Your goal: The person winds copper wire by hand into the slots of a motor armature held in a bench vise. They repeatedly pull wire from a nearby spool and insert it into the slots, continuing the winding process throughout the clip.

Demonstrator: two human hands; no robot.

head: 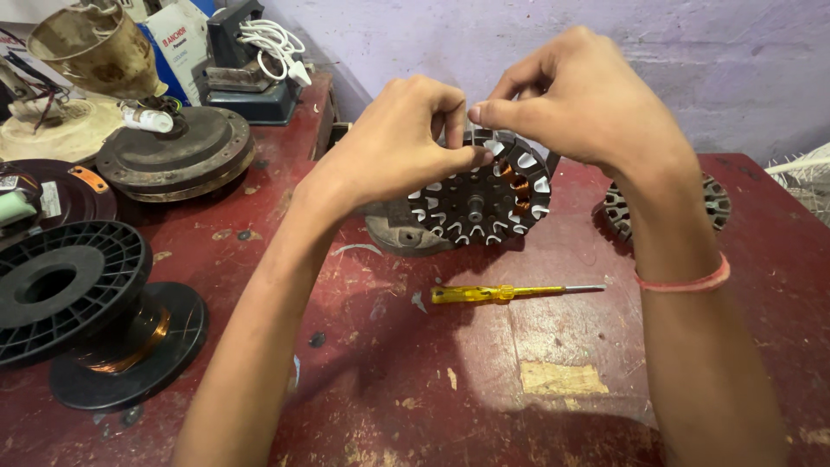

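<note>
A black round fan stator (pixel 484 201) with white slot liners and some copper winding stands tilted on its edge at the middle of the red table (pixel 484 380). My left hand (pixel 406 143) grips its upper left rim, fingers curled. My right hand (pixel 575 99) pinches at the top of the stator, thumb against forefinger; what it pinches is too fine to see. A red band circles my right wrist.
A yellow-handled screwdriver (pixel 510 293) lies in front of the stator. A black spool of copper wire (pixel 95 320) sits at the left. A second stator (pixel 709 203) lies behind my right forearm. Fan motor housings (pixel 177 151) and a white cord (pixel 272 43) stand at the back left.
</note>
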